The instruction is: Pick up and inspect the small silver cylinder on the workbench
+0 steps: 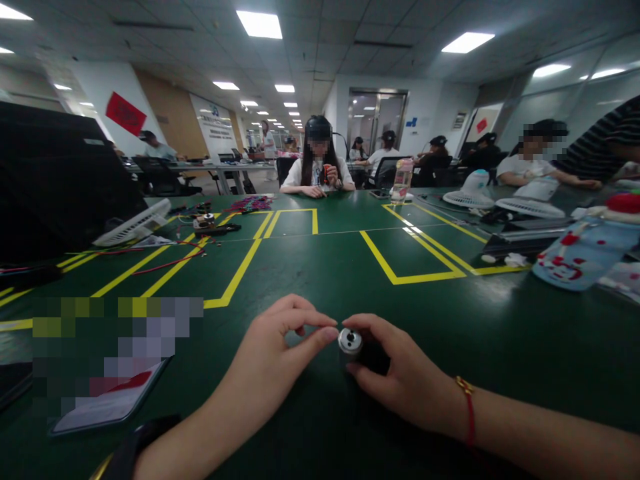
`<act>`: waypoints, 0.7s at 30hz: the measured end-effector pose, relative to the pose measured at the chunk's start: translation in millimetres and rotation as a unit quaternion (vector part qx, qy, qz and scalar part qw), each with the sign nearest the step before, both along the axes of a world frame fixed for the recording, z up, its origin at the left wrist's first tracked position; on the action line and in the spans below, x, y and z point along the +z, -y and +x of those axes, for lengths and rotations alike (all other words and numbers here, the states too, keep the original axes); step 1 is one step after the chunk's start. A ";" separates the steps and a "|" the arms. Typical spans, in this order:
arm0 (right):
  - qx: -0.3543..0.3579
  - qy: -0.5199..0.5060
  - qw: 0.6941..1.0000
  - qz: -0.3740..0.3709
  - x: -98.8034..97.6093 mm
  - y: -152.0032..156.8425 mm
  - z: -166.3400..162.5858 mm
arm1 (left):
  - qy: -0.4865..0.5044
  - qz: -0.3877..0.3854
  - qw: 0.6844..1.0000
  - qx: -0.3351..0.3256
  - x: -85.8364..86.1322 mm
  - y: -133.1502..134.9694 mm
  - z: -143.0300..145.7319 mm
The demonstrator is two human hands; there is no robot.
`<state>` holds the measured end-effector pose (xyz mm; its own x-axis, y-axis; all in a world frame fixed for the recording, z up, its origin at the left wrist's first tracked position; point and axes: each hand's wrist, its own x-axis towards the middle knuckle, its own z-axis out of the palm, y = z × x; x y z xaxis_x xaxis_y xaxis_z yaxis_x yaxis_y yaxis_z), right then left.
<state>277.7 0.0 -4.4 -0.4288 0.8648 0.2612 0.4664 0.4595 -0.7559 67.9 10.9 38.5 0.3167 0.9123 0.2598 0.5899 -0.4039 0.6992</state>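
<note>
A small cylindrical motor (350,341) with a silver end face and dark holes in it stands on the green table, its end face up. My right hand (395,360) curls around it, thumb on the near side and index finger on the far side. A red cord bracelet circles that wrist. At the motor's left rim, my left hand (287,337) has thumb and index fingertips pinched together. Whatever may be between those fingertips is too small to make out.
Yellow tape (427,277) marks the green table (300,267). A blue bottle (583,250) and white fans (473,190) are on the right. Wires (250,203) and a small white fan (133,223) lie left. A person (317,163) sits opposite, hands raised around an orange object.
</note>
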 end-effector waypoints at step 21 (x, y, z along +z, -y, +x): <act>-0.428 0.258 0.866 0.030 8.2 -30.0 217.3 | 0.048 -0.154 0.984 0.068 -31.7 15.5 -72.6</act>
<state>495.0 30.0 3.7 0.2892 0.9153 0.2803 0.9237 -0.1899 -0.3328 -4.7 -4.6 6.8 0.1733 0.9848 -0.0138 0.5484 -0.0849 0.8319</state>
